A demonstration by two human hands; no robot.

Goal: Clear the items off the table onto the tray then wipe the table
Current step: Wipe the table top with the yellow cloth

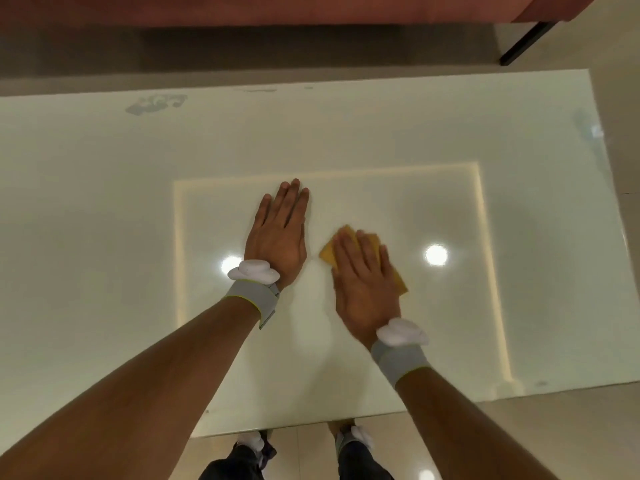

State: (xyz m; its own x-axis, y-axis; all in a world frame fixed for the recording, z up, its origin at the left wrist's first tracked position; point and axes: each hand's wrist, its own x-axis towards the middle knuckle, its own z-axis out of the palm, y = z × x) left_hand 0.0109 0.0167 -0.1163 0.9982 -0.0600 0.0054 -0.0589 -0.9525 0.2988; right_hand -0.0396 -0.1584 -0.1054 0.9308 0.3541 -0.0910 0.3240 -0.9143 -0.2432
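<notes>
A glossy white table (104, 209) fills most of the head view. My right hand (363, 275) lies flat on a yellow-orange cloth (327, 252) and presses it against the tabletop near the middle. The cloth's corners stick out above my fingers and at the right of my palm. My left hand (280, 233) rests flat on the bare surface just left of the cloth, fingers together and pointing away from me, holding nothing. Both wrists wear grey bands with white pucks. No tray is in view.
A smudged patch (156, 103) marks the table's far left edge. A red-brown sofa (277, 8) stands beyond the table, with a black leg (526, 43) at upper right. Ceiling lights reflect in the top. My feet (301, 445) stand at the near edge on pale floor tiles.
</notes>
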